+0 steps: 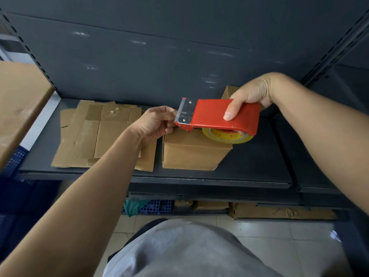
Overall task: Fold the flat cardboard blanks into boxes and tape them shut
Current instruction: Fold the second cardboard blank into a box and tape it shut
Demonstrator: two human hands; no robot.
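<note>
Grey shirt [179, 252] fills the bottom of the view, with both forearms reaching over it to a dark metal shelf [249, 172]. Beneath the shelf sit a blue crate [155, 206] and worn cartons [279, 212], and a wooden board [20, 106] juts in from the left.

The folded box [193, 152] stands at the middle of the shelf's front edge. The stack of flat cardboard blanks [95, 136] lies just beside it on the left, partly covered by the left forearm.

The right hand [249, 96] grips the red tape dispenser [223, 114] over the box top, thumb across its casing. Its long axis runs along the shelf, with the toothed blade pointing left and the yellow tape roll [227, 136] under its right end.

The left hand [153, 122] is curled against the blade end. Its fingertips are hidden, so I cannot tell what they pinch.
</note>
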